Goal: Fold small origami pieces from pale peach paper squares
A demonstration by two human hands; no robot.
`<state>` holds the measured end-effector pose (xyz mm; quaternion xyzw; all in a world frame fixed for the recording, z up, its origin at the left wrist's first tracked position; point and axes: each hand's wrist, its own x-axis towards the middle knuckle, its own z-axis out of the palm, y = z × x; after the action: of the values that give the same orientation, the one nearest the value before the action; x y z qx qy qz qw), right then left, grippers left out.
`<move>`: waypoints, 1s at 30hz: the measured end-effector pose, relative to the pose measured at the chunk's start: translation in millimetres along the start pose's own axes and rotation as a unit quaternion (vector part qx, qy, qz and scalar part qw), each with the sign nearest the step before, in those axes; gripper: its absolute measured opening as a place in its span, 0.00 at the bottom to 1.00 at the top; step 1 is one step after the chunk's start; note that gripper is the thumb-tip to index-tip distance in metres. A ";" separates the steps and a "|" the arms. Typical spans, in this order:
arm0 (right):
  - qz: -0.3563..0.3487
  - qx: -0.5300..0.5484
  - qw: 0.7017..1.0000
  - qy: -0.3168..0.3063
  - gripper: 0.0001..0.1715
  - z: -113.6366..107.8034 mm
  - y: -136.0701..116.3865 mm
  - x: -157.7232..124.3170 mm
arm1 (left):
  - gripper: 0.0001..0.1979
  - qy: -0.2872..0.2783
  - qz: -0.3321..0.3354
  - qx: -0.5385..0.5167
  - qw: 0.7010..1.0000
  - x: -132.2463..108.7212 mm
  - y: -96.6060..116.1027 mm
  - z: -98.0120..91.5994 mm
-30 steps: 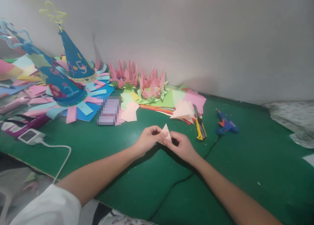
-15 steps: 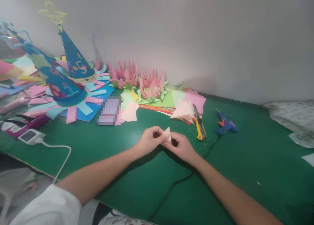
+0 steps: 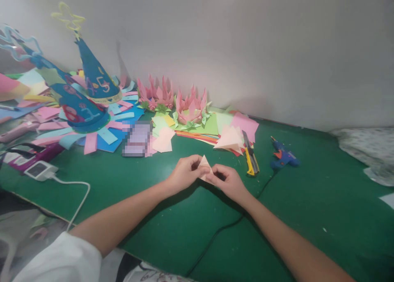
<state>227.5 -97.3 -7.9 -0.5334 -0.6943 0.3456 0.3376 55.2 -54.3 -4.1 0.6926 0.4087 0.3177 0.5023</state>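
Note:
A small pale peach piece of folded paper (image 3: 204,163) is held between both hands, its pointed tip facing away from me. My left hand (image 3: 185,174) pinches it from the left with thumb and fingers closed. From the right, my right hand (image 3: 228,182) grips its lower right edge, thumb on top. The fingers cover much of the paper, so its lower folds are partly hidden. Beyond the hands lie peach paper sheets (image 3: 164,140) and a folded peach paper piece (image 3: 229,140).
On the green table (image 3: 308,216) are a yellow box cutter (image 3: 250,159) and a blue glue gun (image 3: 283,154), its cord running toward me. Pink paper flowers (image 3: 191,105) stand behind. Left are blue cone hats (image 3: 97,74), a blurred-out phone (image 3: 137,139) and a white charger (image 3: 40,171).
The folded paper has shifted slightly left and tilted, showing more of its pointed face. Both hands have moved a little with it; the right thumb now lies across its lower part.

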 end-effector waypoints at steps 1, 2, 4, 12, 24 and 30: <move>0.002 0.008 1.000 -0.001 0.15 -0.2 -0.5 -0.1 | 0.10 0.013 0.004 0.002 1.000 0.0 0.5 0.1; 0.001 0.011 1.000 0.002 0.14 -0.5 -0.8 -0.1 | 0.09 0.026 0.010 0.010 1.000 0.0 1.2 0.1; -0.006 0.006 1.000 0.021 0.12 -0.9 -1.0 0.0 | 0.08 0.046 0.031 0.038 0.998 0.3 2.9 -0.3; -0.068 -0.004 0.988 0.136 0.05 -3.2 2.7 2.4 | 0.00 0.048 0.115 0.069 0.990 1.9 3.7 -1.0; -0.155 -0.052 0.958 0.236 0.14 -8.3 2.6 -0.5 | 0.17 0.030 -0.088 -0.294 0.951 3.5 9.6 -1.1; -0.178 -0.063 0.960 0.206 0.19 -6.7 2.4 1.2 | 0.25 -0.025 -0.126 -0.342 0.931 3.2 9.1 -4.1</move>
<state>234.0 -94.9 -6.2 -0.4805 -0.7141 0.1184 0.4952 55.4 -51.2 5.8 0.4294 0.3471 0.3550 0.7544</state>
